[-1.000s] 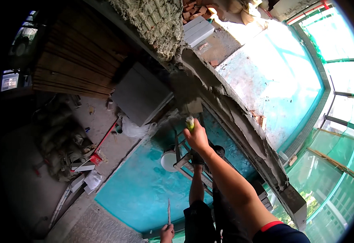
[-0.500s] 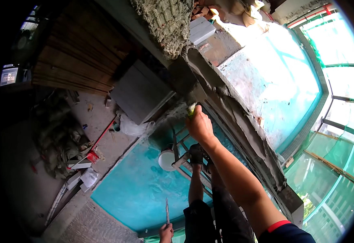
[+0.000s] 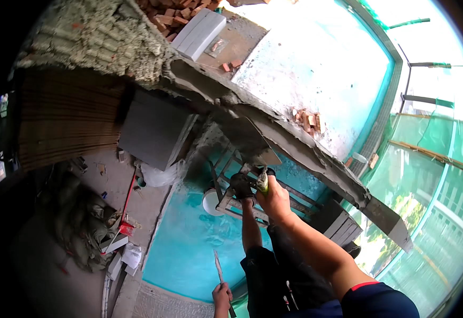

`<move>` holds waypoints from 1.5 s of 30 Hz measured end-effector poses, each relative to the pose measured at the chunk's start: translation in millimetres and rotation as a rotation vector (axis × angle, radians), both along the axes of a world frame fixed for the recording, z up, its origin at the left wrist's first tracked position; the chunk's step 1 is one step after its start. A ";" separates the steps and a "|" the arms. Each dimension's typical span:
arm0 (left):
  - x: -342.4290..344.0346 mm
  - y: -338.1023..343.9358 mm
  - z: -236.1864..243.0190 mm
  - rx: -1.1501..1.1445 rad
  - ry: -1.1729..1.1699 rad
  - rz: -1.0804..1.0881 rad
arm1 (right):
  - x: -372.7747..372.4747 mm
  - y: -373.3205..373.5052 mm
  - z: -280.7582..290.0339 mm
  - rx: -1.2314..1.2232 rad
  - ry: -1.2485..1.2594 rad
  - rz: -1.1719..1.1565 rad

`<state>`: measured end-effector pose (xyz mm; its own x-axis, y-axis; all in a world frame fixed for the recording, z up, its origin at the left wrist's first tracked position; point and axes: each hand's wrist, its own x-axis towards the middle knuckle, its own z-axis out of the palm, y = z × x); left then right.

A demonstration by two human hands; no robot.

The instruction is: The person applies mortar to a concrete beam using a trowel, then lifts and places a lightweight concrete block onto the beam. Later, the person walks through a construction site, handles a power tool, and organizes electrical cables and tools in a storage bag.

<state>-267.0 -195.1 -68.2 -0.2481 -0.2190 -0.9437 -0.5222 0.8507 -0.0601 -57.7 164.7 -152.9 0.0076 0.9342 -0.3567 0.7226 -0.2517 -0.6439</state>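
My right hand (image 3: 275, 203) is closed around the green-and-grey handle of a plastering trowel (image 3: 266, 157). Its grey blade lies along the near side of a long wall edge (image 3: 289, 142) coated in wet grey mortar; whether it touches there I cannot tell. Low in the picture, my left hand (image 3: 222, 297) grips a narrow, mortar-smeared tool (image 3: 218, 266), seen almost edge-on, so its full shape is hidden. Under me, my dark shoe (image 3: 240, 185) rests on a metal step frame (image 3: 223, 177).
A white bucket (image 3: 211, 204) stands beside the frame on the turquoise floor (image 3: 183, 238). Beyond the wall edge lie grey blocks (image 3: 199, 33) and loose red bricks (image 3: 308, 122). A red-handled tool (image 3: 128, 199) and clutter lie at left; green netting (image 3: 433, 175) hangs at right.
The view has swung, so the wall edge lies flatter and further left. My right hand with the trowel sits lower in the picture, nearer my feet. The left hand still holds its tool.
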 end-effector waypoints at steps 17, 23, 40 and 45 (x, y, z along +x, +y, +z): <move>-70.3 76.9 -9.5 0.056 -0.039 -0.424 | 143.7 -87.7 -14.7 -0.078 -0.083 -0.026; -72.7 113.3 -27.3 0.029 -0.021 -0.544 | 156.2 -89.2 -48.3 -0.271 -0.058 0.031; -9.5 253.7 -43.2 0.077 -0.099 -1.127 | 272.7 -334.1 52.8 -0.142 -0.404 -0.370; 53.7 241.0 -33.9 0.131 -0.044 -1.276 | 338.6 -328.6 25.3 0.152 -0.465 -0.499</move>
<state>-213.3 45.9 -102.1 -0.1808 0.2438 -0.9528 0.6633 0.7455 0.0649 280.9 -163.9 -127.6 0.5693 0.8184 -0.0780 0.7530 -0.5572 -0.3500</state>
